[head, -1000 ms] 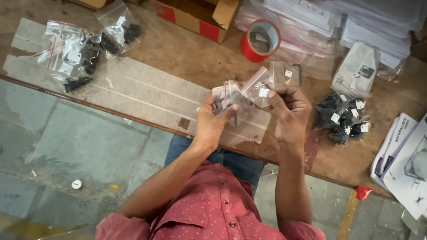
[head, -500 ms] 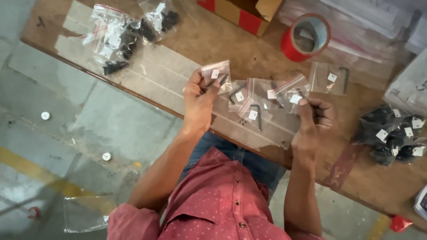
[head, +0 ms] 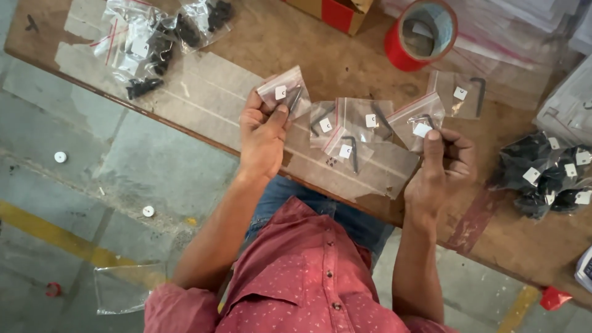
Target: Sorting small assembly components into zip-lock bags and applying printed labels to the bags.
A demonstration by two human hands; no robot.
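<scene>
Hands have spread apart: left hand pinches one bag, right hand another bag; best laid flat beside the table-edge row.

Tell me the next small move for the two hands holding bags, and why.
Probably set the left hand's small clear bag down beside the three bags lying in a loose row on the table; the right hand holds another bag just past them.

Both forearms reach forward, well apart. The left hand is pinched closed, thumb up. The right hand is curled, fingers pinched.
</scene>
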